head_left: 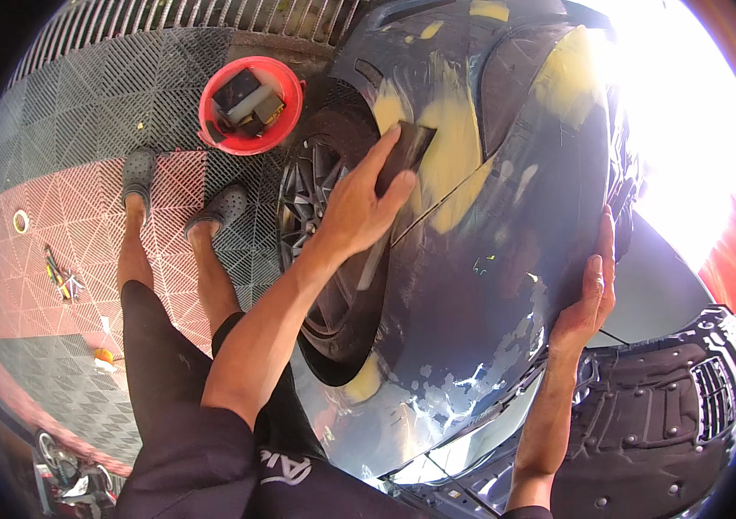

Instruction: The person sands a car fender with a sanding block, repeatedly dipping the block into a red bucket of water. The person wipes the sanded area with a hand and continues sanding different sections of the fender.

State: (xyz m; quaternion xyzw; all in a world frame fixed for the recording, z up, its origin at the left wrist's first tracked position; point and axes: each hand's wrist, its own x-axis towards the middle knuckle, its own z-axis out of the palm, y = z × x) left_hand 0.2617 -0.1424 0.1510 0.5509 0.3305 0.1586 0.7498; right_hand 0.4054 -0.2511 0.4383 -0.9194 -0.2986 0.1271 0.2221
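My left hand [359, 208] grips a dark sanding block [404, 156], thumb on one side and fingers on the other. The block lies on the grey car fender [472, 285], against a patch of yellow body filler [453, 143] just above the wheel arch. Scuffed, whitish bare spots mark the fender's near end. My right hand [588, 298] rests on the fender's right edge with its fingers stretched out along it, holding nothing. Below the left forearm is the black wheel [307, 199], partly covered by the arm.
A red bucket [209, 108] with dark blocks in it stands on the grey and red floor tiles, near my feet. Hand tools [61, 277] and a tape roll [21, 221] lie farther left. On the right is the engine bay's black padded panel [645, 424].
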